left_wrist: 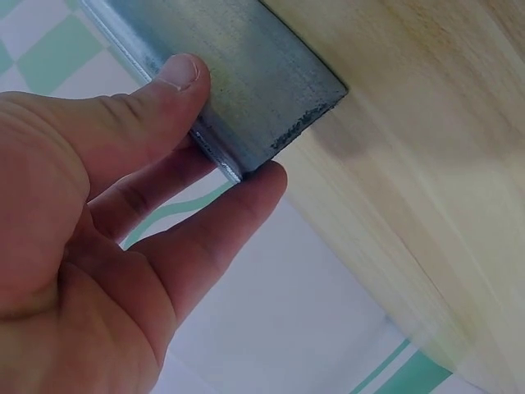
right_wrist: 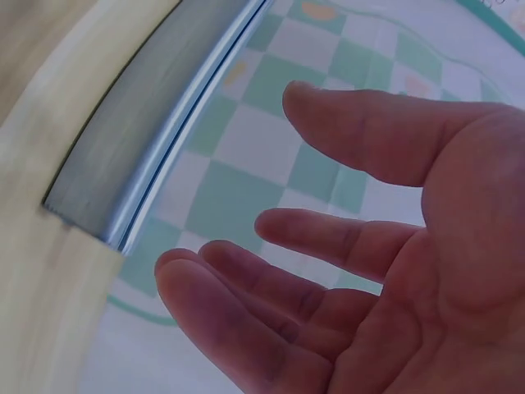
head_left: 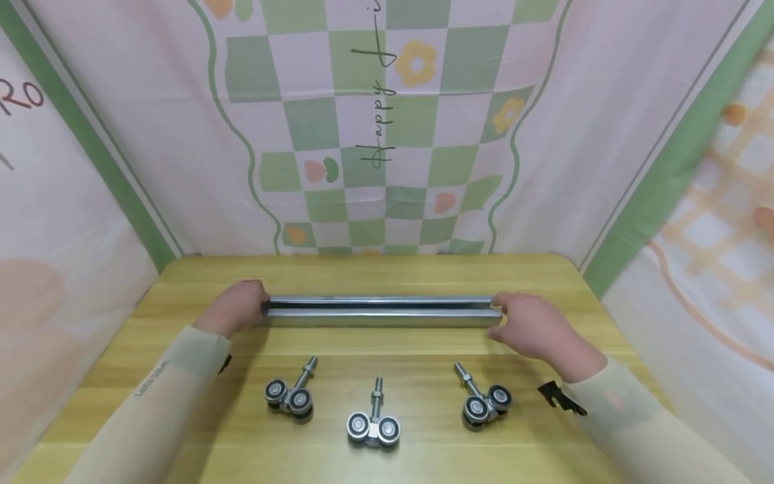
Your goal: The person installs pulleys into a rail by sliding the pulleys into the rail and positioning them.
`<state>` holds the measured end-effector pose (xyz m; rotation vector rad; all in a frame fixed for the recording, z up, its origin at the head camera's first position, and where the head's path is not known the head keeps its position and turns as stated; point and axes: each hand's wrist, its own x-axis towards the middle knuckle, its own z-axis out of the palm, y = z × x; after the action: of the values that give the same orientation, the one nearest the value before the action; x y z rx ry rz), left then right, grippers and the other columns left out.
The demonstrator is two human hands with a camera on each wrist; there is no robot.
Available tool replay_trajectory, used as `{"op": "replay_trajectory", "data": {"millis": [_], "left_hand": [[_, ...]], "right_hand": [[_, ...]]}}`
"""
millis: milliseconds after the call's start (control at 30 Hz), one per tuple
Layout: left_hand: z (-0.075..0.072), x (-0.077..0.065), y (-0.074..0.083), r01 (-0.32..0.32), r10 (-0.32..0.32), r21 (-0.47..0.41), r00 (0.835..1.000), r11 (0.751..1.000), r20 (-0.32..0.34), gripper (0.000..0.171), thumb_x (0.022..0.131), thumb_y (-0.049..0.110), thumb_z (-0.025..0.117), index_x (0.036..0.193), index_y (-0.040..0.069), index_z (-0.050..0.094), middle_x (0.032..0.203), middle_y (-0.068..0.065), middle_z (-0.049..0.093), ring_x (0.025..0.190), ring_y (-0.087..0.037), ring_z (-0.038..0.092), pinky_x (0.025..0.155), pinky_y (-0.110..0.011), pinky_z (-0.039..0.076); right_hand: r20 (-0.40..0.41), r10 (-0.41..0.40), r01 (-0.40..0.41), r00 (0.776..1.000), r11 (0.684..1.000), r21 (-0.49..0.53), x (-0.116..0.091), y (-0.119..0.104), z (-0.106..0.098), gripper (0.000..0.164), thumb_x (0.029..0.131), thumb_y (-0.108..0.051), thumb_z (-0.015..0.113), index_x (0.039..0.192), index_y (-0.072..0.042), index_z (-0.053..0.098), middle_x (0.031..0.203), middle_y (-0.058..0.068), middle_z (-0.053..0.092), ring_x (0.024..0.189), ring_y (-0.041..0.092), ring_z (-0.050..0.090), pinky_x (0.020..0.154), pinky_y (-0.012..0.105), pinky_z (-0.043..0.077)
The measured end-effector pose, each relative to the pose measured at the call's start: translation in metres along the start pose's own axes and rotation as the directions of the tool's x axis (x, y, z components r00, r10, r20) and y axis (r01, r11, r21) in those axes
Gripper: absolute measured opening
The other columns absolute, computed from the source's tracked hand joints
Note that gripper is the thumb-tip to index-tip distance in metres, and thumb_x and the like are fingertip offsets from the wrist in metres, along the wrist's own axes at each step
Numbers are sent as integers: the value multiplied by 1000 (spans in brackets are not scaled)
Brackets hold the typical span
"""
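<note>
A silver metal channel rail [head_left: 387, 319] lies lengthwise across the wooden table, its long slot facing up. At its left end my left hand [head_left: 238, 308] grips it. In the left wrist view the thumb [left_wrist: 182, 78] presses the rail's side wall [left_wrist: 254, 82] and the fingers reach round the top edge and end. My right hand [head_left: 532, 326] is at the other end, thumb and fingers spread about it. The right wrist view shows those fingers [right_wrist: 221, 320] loosely bent, apart from the rail [right_wrist: 148, 123], with nothing between them.
Nearer me on the table [head_left: 423, 464] lie three roller trolleys with threaded bolts: one on the left [head_left: 290, 396], one in the middle [head_left: 373, 427], one on the right [head_left: 486, 403]. A checkered cloth [head_left: 357, 121] hangs behind the table's far edge, with more cloth on both sides.
</note>
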<state>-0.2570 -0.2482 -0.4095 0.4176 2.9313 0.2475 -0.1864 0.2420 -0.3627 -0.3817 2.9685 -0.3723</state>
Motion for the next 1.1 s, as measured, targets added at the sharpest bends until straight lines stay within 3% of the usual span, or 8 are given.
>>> {"op": "replay_trajectory", "data": {"millis": [300, 533, 1100], "left_hand": [[2, 1, 1, -6, 6, 11, 1000, 1000, 9, 20, 80, -8, 64, 71, 10, 62, 77, -5, 62, 71, -22, 58, 71, -41, 54], [0, 2, 0, 23, -23, 1, 1000, 1000, 19, 18, 80, -7, 66, 74, 10, 63, 79, -5, 62, 73, -22, 58, 73, -42, 54], [0, 0, 3, 20, -21, 15, 1000, 1000, 17, 18, 82, -10, 62, 77, 8, 64, 80, -6, 62, 74, -23, 59, 74, -43, 54]], "right_hand": [[-3, -58, 58, 998, 998, -12, -10, -17, 3, 62, 83, -28, 79, 128, 9, 58, 105, 18, 68, 96, 38, 64, 83, 56, 51], [11, -81, 81, 997, 997, -4, -14, -26, 11, 59, 82, -26, 79, 127, 6, 60, 112, 19, 68, 100, 38, 64, 85, 56, 51], [42, -112, 111, 993, 993, 28, -14, -30, 29, 54, 79, -23, 80, 122, 4, 63, 108, 17, 68, 95, 34, 65, 82, 54, 53]]}}
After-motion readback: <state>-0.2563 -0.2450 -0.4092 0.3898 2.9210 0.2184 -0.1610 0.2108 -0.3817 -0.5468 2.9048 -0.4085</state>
